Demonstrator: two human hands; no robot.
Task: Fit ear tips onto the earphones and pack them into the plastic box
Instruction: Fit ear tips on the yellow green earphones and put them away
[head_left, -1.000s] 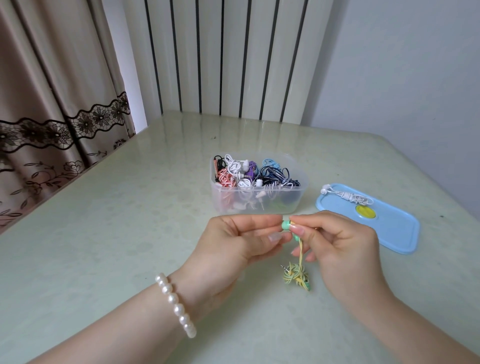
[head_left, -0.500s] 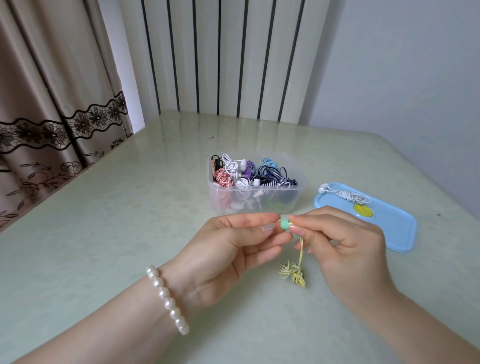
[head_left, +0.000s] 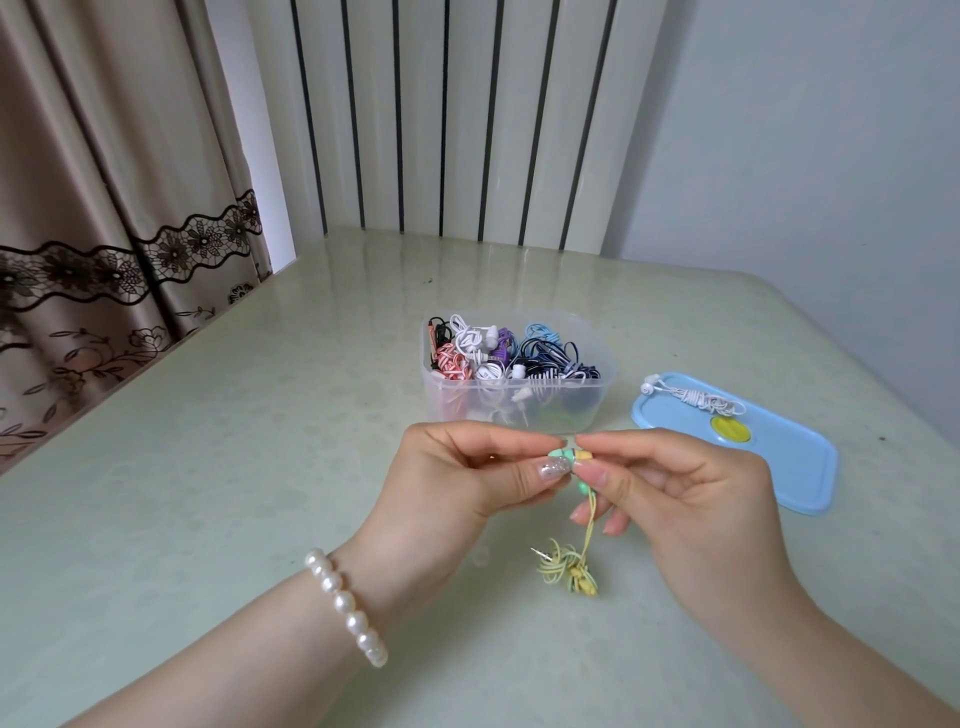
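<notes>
Both forearms reach in from the near edge and meet over the pale green worktop (head_left: 208, 467), just in front of the clear plastic box (head_left: 592, 405). The left hand (head_left: 457, 483), palm turned inward with a pearl bracelet (head_left: 345, 605) at the wrist, pinches a mint-green ear tip (head_left: 561, 455) between thumb and forefinger. The right hand (head_left: 685, 493) faces it, thumb and forefinger curled round the yellow-and-green earphone (head_left: 583, 456), its bud touching the ear tip. The lower fingers of the right hand are loosely bent, and the earphone's cord hangs down past them to a coiled bundle (head_left: 569, 566) above the worktop. The box holds many wound earphones in mixed colours. To its right lies a blue lid (head_left: 779, 467) with a white earphone set (head_left: 696, 399) resting on it.
</notes>
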